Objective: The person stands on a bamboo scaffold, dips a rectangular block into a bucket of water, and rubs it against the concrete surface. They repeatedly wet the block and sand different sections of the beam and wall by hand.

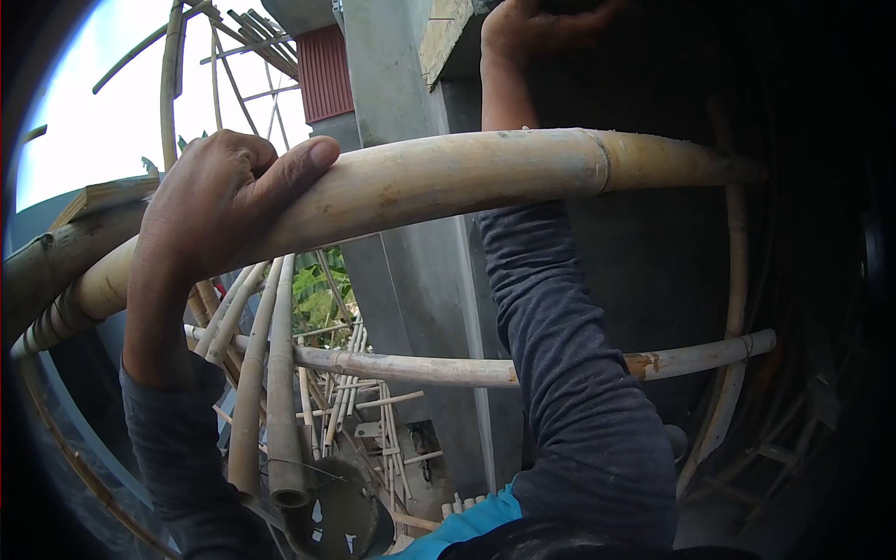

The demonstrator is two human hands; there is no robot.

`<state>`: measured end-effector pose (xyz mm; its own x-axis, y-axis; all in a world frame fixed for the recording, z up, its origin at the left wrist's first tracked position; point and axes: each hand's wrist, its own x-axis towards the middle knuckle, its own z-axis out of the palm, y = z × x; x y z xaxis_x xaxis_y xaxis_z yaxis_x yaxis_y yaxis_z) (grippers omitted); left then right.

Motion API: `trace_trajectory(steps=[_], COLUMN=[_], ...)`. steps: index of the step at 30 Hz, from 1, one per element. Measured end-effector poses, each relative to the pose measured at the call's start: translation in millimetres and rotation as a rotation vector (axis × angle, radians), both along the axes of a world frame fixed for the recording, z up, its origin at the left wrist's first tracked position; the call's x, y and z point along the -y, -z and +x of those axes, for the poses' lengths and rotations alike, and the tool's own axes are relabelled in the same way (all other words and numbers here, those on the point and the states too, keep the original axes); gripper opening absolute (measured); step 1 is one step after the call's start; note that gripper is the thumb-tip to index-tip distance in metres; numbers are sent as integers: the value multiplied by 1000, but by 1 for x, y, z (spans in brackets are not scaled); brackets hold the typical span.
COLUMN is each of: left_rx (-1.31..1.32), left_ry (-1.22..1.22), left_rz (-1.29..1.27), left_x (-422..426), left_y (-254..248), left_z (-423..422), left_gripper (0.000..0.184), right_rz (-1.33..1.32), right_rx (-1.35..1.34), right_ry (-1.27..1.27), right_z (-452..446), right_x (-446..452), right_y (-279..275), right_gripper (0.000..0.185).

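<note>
A thick pale bamboo pole (467, 173) crosses in front of me at chest height. My left hand (205, 196) is wrapped over it near its left part, with the thumb lying along the top. Beyond the pole, my right arm reaches up past its far side. My right hand (546, 33) is raised at the top edge, close to a rough concrete edge (450, 39). Its fingers stretch to the right into shadow, and the top of the hand is cut off. I see nothing held in it.
A thinner horizontal bamboo pole (429, 370) runs lower down, tied to an upright pole (736, 271) at right. Several bamboo poles (282, 373) slope down at left. Below hangs or stands a dark bucket (381, 530) of murky liquid. A grey concrete column (411, 280) rises ahead.
</note>
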<state>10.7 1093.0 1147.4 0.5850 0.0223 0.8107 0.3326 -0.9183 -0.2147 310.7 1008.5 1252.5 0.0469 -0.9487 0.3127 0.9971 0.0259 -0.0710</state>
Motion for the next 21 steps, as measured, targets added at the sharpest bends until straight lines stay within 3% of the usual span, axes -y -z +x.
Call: trace_trajectory(steps=[2,6,9,12,15,16,19,21], left_rx=[-20,26,20,-22,-25,-40,-20,25], left_ry=[11,19,10,63,59,13,34,78], left_rz=[-19,37,42,45,19,3,15,53], left_x=[0,-3,-5,-1,1,4,0,-5], left_y=[3,2,2,0,0,0,4,3], left_z=[2,1,3,2,-1,-2,3,2], left_gripper=[87,88,87,87,85,84,84,85], right_rz=[-21,-132,-89,-282,-383,-219,-69,-115], right_rx=[98,18,161,48,-129,-75,-185,-56], right_ry=[-308,-508,-389,249,98,118,135,184], right_z=[48,98,57,29,23,43,76,78], right_x=[-37,-88,-52,-14,7,-4,-34,-38], right_y=[5,20,45,40,36,26,29,35], right_gripper=[91,93,91,87,87,88,88,87])
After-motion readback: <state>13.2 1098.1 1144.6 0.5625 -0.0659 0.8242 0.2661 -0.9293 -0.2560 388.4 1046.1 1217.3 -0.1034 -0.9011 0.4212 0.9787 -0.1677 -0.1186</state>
